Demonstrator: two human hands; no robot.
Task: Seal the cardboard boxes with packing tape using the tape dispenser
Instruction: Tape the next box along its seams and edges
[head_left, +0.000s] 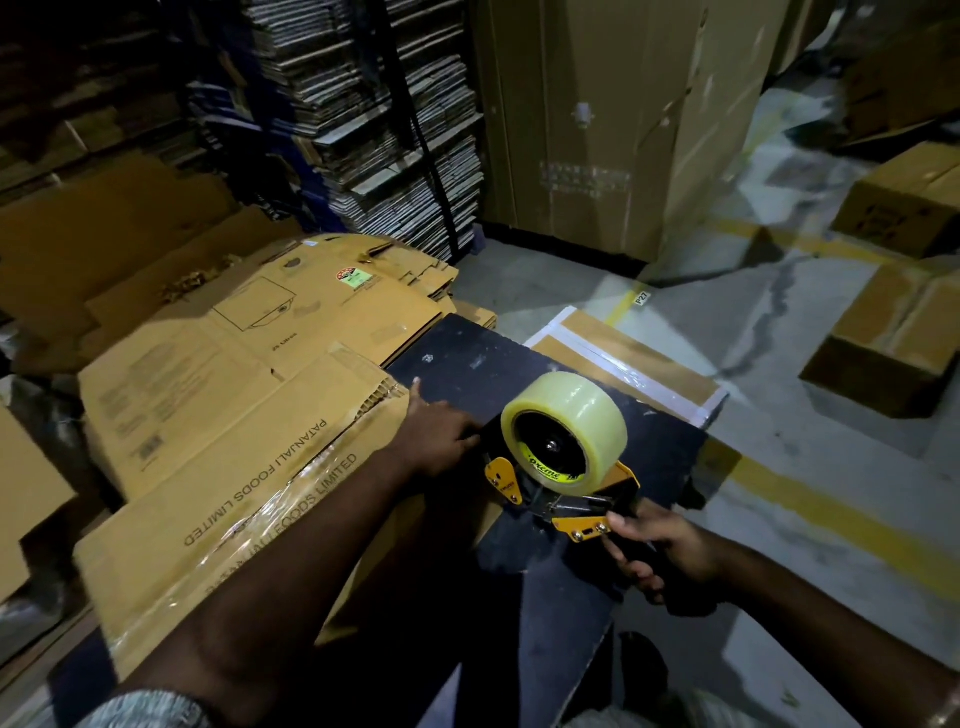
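Note:
A yellow tape dispenser (558, 483) with a roll of clear packing tape (566, 426) sits against a black surface (467, 364) in front of me. My right hand (660, 556) grips its dark handle. My left hand (439, 439) lies flat on the black surface beside the roll, its forefinger stretched forward. A flattened cardboard box (234, 467) printed "PATANJALI FOODS LIMITED", with clear tape across it, lies under my left forearm. Beyond the black surface stands a box (623, 358) with white tape along its seams.
Flattened cartons (249, 317) pile up on the left, with stacked flat cardboard (389, 130) on racks behind. A tall carton (623, 130) stands at the back. Several closed boxes (893, 338) sit on the concrete floor at right, which carries yellow lines (831, 525).

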